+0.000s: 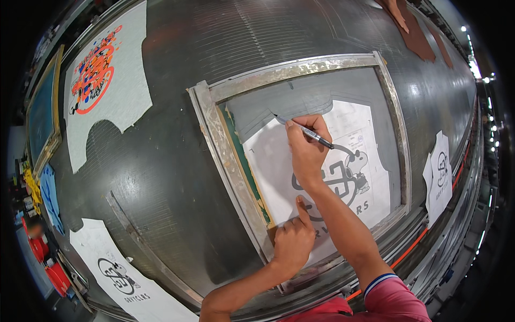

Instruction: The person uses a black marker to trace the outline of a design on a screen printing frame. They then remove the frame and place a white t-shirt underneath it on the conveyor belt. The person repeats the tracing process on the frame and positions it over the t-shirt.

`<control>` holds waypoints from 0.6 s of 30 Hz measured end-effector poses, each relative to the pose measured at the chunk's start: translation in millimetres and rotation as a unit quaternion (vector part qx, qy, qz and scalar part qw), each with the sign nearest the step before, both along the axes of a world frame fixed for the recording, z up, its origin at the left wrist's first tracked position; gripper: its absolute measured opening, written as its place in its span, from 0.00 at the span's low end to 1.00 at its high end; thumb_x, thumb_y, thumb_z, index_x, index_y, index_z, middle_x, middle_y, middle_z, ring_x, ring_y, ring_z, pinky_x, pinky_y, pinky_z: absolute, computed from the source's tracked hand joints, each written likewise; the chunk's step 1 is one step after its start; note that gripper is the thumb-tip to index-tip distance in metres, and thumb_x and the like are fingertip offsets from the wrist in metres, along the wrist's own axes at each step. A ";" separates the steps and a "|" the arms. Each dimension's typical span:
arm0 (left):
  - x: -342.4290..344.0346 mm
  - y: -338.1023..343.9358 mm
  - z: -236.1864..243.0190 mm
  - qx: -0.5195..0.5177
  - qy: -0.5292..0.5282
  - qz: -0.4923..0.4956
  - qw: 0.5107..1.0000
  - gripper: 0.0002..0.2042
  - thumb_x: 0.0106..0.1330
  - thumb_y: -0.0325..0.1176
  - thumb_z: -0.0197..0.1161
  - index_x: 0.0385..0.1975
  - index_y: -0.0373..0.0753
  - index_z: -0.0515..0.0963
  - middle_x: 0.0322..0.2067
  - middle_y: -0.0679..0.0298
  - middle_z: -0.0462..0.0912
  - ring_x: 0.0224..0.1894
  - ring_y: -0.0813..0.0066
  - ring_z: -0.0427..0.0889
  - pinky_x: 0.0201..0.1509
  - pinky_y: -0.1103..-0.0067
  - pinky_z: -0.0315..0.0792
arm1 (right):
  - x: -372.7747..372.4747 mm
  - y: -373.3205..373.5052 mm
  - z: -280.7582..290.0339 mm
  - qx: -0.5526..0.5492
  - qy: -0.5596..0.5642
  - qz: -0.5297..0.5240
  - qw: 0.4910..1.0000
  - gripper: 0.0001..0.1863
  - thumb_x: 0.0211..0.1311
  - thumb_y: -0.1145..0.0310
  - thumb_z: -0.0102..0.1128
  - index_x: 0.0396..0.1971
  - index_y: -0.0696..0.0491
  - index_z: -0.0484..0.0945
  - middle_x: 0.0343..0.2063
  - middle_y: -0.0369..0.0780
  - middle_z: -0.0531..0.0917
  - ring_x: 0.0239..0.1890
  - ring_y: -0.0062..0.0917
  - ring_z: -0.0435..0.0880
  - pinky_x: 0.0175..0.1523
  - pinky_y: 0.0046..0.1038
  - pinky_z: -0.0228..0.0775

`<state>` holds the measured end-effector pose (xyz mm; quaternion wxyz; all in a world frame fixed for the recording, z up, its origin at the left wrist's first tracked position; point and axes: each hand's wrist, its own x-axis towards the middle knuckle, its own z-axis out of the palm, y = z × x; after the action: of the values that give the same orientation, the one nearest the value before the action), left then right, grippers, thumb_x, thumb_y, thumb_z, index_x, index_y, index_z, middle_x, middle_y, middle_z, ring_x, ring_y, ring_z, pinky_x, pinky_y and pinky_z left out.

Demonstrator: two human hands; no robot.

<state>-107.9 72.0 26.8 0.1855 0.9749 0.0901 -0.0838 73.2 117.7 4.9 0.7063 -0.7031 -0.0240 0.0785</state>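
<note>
My right hand [308, 163] is closed around a grey marker pen [310, 133] with a black end. The pen's tip touches the grey mesh at the upper left edge of a white garment-shaped sheet [268, 161]. A dark cartoon-dog print and lettering on the sheet are partly hidden by my hands and right forearm. My left hand [294, 244] presses its outstretched index finger on the sheet's lower part, with the other fingers curled and nothing held. Around the sheet runs a worn metal screen-printing frame [295, 72], tilted on the dark table.
At upper left lies a pale cut garment piece [137, 91] with an orange print. Printed white pieces lie at lower left [91, 241] and far right [440, 177]. A metal strip [134, 233] lies left of the frame. Another person's hand [396, 13] is near brown cloth [416, 40].
</note>
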 end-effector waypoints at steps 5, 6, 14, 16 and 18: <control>-10.3 7.3 -2.2 -0.052 -0.008 -0.026 0.998 0.39 0.62 0.37 0.70 0.67 0.15 0.64 0.22 0.65 0.75 0.25 0.73 0.79 0.26 0.79 0.75 | -3.4 5.6 -10.1 -0.066 -0.108 -0.032 0.991 0.07 0.60 0.77 0.64 0.26 0.60 0.75 0.20 0.35 0.77 0.24 0.13 0.70 0.30 0.22 0.63; -11.1 9.7 -2.2 -0.071 -0.005 -0.032 0.997 0.39 0.63 0.37 0.70 0.67 0.16 0.64 0.22 0.64 0.75 0.26 0.73 0.79 0.26 0.79 0.75 | -4.0 6.2 -9.6 -0.077 -0.109 -0.035 0.990 0.07 0.60 0.77 0.64 0.25 0.61 0.75 0.19 0.35 0.77 0.24 0.14 0.70 0.30 0.22 0.63; -16.5 14.4 -4.6 -0.137 -0.018 -0.026 0.990 0.38 0.64 0.37 0.69 0.69 0.20 0.64 0.26 0.64 0.76 0.29 0.70 0.79 0.31 0.76 0.76 | -3.5 5.8 -14.2 -0.103 -0.129 -0.032 0.986 0.07 0.60 0.77 0.63 0.25 0.61 0.75 0.19 0.36 0.77 0.23 0.14 0.70 0.29 0.22 0.63; -16.1 13.7 -4.3 -0.134 -0.020 -0.021 0.991 0.39 0.63 0.38 0.70 0.70 0.21 0.64 0.27 0.64 0.76 0.30 0.70 0.79 0.32 0.76 0.76 | -3.0 6.4 -14.1 -0.103 -0.129 -0.030 0.986 0.07 0.60 0.77 0.63 0.25 0.61 0.75 0.18 0.36 0.77 0.23 0.14 0.70 0.29 0.22 0.63; -16.3 14.4 -4.1 -0.139 -0.024 -0.020 0.990 0.39 0.62 0.38 0.70 0.70 0.21 0.64 0.27 0.65 0.76 0.30 0.71 0.78 0.32 0.76 0.76 | -3.2 6.5 -14.0 -0.103 -0.127 -0.027 0.986 0.07 0.60 0.77 0.64 0.25 0.61 0.76 0.18 0.37 0.77 0.23 0.14 0.70 0.29 0.22 0.63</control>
<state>-124.2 86.4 22.7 0.3194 0.9431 0.0533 -0.0760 70.0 124.2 -9.1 0.6236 -0.7765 -0.0857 -0.0285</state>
